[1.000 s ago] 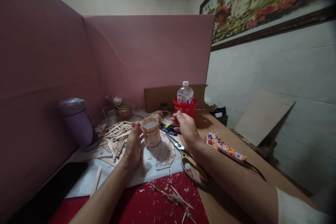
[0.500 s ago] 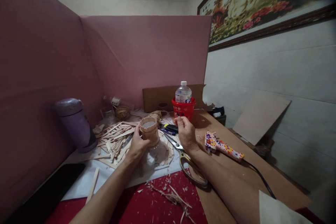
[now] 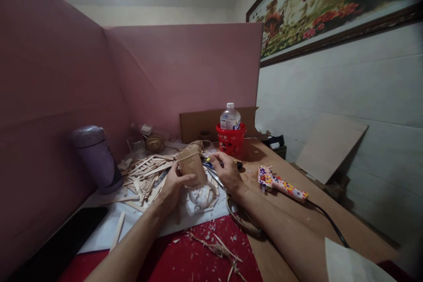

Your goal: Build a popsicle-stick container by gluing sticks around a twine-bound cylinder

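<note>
A small round cup faced with wooden sticks (image 3: 192, 167) is held in my left hand (image 3: 173, 186), tilted so that its side faces me. A band of twine runs round it near the top, and a pale mark shows on its side. Just right of the cup, my right hand (image 3: 228, 174) has its fingertips pinched together; whatever lies between them is too small to make out. Under that hand and wrist lie large scissors (image 3: 231, 205) with gold handles, partly hidden. A blue pen (image 3: 208, 165) lies behind the right fingers.
Loose wooden sticks (image 3: 150, 178) are heaped on white paper at left, near a purple flask (image 3: 95, 158) and a black phone-like slab (image 3: 62, 238). A red bucket (image 3: 231, 141) holds a plastic bottle (image 3: 230, 118). A flowered glue gun (image 3: 280, 185) with cord lies right. Twine ball (image 3: 154, 143) behind.
My left hand has tipped the cup, so its side shows instead of its open top. My right hand has moved left and down, nearer the cup.
</note>
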Demonstrator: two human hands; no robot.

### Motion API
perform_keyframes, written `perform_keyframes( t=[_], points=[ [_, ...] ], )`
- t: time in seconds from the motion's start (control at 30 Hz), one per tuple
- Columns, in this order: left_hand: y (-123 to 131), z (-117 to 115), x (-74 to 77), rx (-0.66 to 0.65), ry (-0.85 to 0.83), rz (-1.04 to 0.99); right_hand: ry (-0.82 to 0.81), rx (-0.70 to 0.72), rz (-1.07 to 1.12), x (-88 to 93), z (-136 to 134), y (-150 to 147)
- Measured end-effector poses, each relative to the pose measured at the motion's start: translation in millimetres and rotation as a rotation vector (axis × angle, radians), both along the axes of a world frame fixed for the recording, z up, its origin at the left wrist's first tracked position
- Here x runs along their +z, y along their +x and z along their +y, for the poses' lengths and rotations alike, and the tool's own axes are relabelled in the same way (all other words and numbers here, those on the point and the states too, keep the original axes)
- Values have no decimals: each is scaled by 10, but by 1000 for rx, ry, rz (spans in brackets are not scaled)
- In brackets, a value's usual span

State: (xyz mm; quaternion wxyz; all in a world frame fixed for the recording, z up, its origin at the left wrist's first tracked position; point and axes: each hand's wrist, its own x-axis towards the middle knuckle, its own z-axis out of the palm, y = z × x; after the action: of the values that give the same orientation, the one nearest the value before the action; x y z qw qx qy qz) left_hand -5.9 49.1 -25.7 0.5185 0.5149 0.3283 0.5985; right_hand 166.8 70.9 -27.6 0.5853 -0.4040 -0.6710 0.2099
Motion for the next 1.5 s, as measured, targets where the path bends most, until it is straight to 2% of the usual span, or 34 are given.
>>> perform_keyframes(
  t=[0.2,0.33,0.57,0.9,1.1,1.27,1.5],
  points=[
    [52,-104,57,-96,-40,-70,-19,234,-98,-11,-69,-41],
    [49,-148,74,-137,-74,-99,-38,314,-127,-29,-88,-46],
    [86,-161,113,-137,-84,-135,-67,326,-122,-37,-91,-49],
    [95,-113,50,-68,-85,-106,-66,333,-122,-60,-71,-53],
    [118,-139,86,-81,-93,-113,-79,317,-117,-71,-57,-56],
    [125,-151,101,-41,-108,-107,-77,321,-106,-75,-56,-57],
    [131,-173,141,-80,-111,-122,-68,307,-82,-69,-51,-58]
  ],
)
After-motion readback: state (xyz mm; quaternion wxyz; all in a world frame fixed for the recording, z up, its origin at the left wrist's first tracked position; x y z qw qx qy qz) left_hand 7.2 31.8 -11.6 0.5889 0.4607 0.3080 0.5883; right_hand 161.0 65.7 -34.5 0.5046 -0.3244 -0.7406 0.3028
